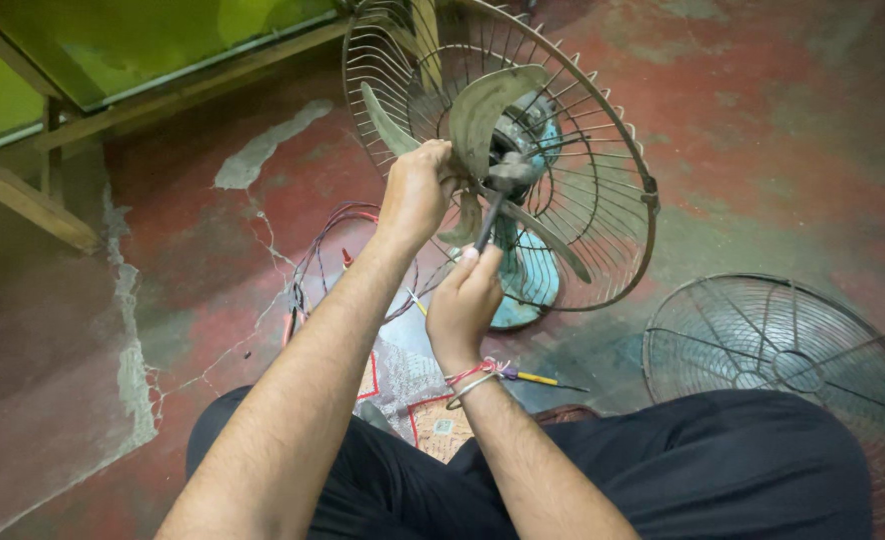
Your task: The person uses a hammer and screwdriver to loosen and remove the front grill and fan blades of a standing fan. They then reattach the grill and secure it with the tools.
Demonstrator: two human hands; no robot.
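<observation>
Bare forearms, black trousers [723, 470], red-and-white thread and metal bangle [473, 378] on right wrist.

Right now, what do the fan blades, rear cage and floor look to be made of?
Fan blades: likely sheet metal, dull greenish-grey paint, matte and grimy.
Rear cage: thin steel wire, tarnished plating, faint glints.
Floor: cement, worn red coating with grey patches and cracks.
Left hand steadies a blade; right hand holds a tool.

Cracked red floor [763, 120], worn grey in patches.
Lying on it: detached wire guard [778, 365], tangled wires [333, 235], patterned cloth [403, 375], screwdriver [548, 381].
</observation>
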